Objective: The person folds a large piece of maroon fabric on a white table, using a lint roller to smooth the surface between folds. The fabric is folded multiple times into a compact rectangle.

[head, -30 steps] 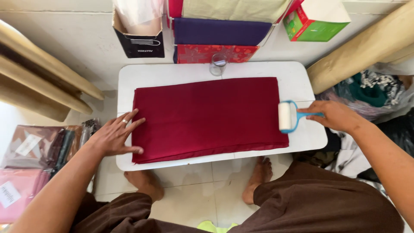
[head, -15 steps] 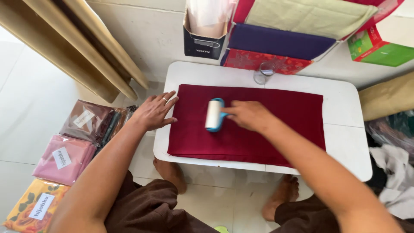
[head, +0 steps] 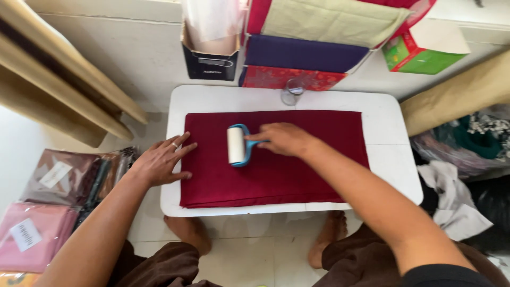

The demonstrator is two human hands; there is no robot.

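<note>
Currently the right hand (head: pixel 284 139) grips a blue-handled lint roller (head: pixel 237 145) on the dark red cloth (head: pixel 297 170) covering the white bench (head: pixel 388 122). Left hand (head: pixel 159 162) lies flat, fingers (head: pixel 180 142) spread wide, pressing the cloth's left edge.

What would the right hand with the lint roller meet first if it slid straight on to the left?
Probably the left hand, pressed flat on the red cloth near the table edge; only cloth lies between it and the lint roller.

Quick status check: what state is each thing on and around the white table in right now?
Dark red cloth: folded, lying flat on the white table.
Lint roller: on the cloth, gripped by the right hand.
Left hand: flat, pressing the cloth's left edge.
Small glass: upright beyond the cloth.
</note>
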